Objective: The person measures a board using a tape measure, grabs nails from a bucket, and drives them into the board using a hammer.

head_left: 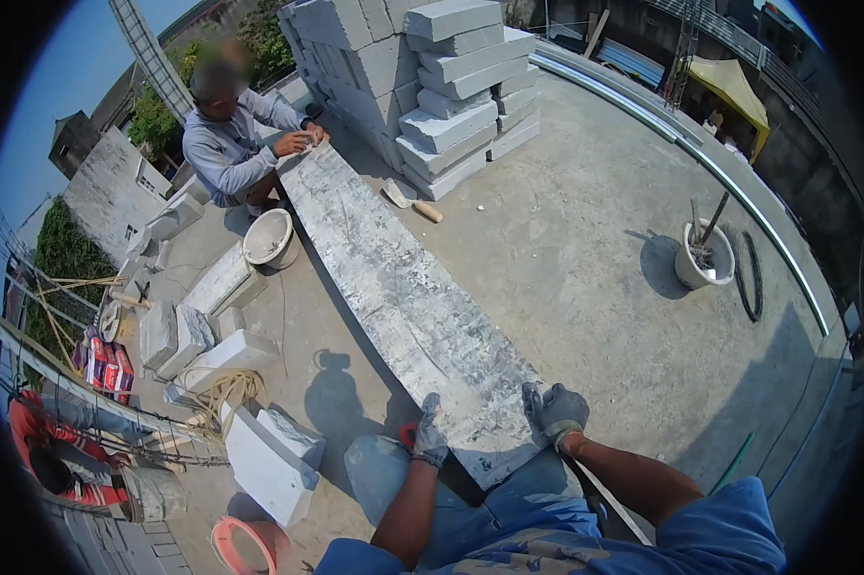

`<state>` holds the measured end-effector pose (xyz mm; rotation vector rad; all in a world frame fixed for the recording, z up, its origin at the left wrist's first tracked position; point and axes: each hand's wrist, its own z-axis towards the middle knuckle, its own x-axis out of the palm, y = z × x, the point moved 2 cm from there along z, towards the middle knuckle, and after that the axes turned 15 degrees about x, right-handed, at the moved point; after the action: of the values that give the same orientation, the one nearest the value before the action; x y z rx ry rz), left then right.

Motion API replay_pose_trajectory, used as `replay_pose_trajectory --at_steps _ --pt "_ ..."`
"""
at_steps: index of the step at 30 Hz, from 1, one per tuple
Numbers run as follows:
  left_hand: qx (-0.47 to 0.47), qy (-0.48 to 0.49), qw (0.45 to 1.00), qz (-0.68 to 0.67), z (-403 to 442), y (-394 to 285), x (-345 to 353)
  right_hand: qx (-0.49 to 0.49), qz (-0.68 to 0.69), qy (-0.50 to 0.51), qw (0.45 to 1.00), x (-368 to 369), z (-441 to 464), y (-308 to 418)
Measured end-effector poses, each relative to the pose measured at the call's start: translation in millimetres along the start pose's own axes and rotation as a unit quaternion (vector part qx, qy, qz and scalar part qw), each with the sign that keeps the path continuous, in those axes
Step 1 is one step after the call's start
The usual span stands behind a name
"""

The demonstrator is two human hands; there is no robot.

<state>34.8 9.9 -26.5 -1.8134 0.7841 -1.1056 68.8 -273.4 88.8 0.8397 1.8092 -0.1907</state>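
A long, worn plank (393, 278), spattered with white and grey, stretches from my lap away to the upper left. My left hand (432, 429), in a grey work glove, grips its left edge near the close end. On the opposite edge, my gloved right hand (558, 414) is closed round the board. A co-worker (229, 144) in a grey long-sleeved top crouches at the far end, both hands on the plank. Something red shows beside my left hand, too little of it to name. The undersides of the plank and my fingers beneath it are hidden.
Pale blocks (451, 105) are stacked high behind the plank, with a trowel (413, 201) on the concrete nearby. A white bucket (270, 238), cut blocks (269, 460) and an orange bucket (245, 546) lie leftward. Another bucket (705, 257) stands right. A person in red (68, 450) works lower left.
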Motion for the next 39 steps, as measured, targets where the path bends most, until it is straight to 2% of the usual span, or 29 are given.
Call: replay_pose_trajectory --at_steps 7,9,12,15,19,25,27,36,39 --pt "-0.011 -0.014 1.000 -0.008 6 13 -10 -0.010 -0.004 -0.017 1.000 5 3 -2" --pt "-0.043 -0.030 0.997 -0.053 16 26 -23 -0.004 0.003 -0.006 1.000 5 3 -1" --pt "0.005 0.003 1.000 0.006 5 11 -8 -0.006 -0.004 -0.013 1.000 4 2 -1" --pt "-0.025 -0.010 0.998 -0.049 2 7 -5 -0.004 -0.018 -0.017 1.000 4 2 -1" --pt "-0.001 0.004 0.999 -0.032 2 4 -3 0.008 -0.032 0.020 0.999 -2 1 3" --pt "-0.004 0.002 1.000 0.003 1 0 -1 0.007 -0.036 0.017 0.999 2 2 1" --pt "-0.026 -0.012 0.999 -0.018 1 0 1 -0.006 -0.012 -0.015 1.000 7 3 -2" --pt "-0.030 -0.017 0.995 -0.091 10 25 -17 0.002 -0.026 -0.038 0.999 10 5 -2" --pt "-0.027 -0.029 0.996 -0.085 7 16 -11 0.003 -0.025 0.013 1.000 -3 0 3"
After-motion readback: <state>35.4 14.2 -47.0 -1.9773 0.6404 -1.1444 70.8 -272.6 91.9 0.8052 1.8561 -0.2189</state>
